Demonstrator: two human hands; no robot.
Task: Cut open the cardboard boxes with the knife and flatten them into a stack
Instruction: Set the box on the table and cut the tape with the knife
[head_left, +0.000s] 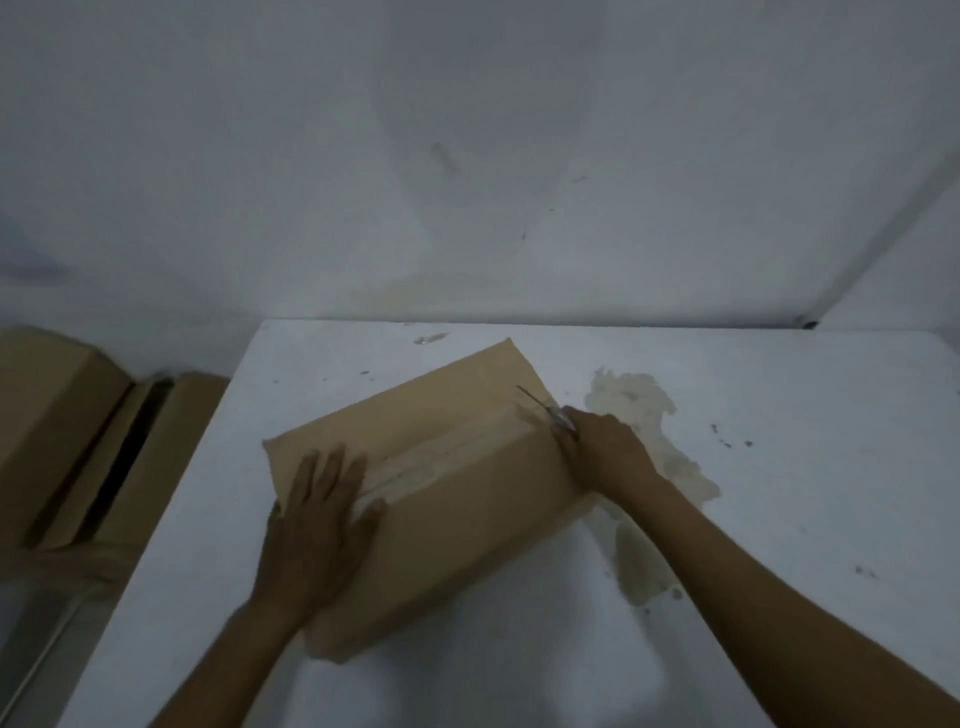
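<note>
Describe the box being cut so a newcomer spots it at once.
Start at the white table. The cardboard box lies on it at an angle, the left hand pressing flat on top, the right hand holding the knife to its taped top. The other boxes sit off the table's left edge.

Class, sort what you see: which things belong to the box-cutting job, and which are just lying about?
Job: cardboard box; knife; left hand pressing the box; right hand gripping the knife; other boxes beside the table.
Lying about: stain on the table.
</note>
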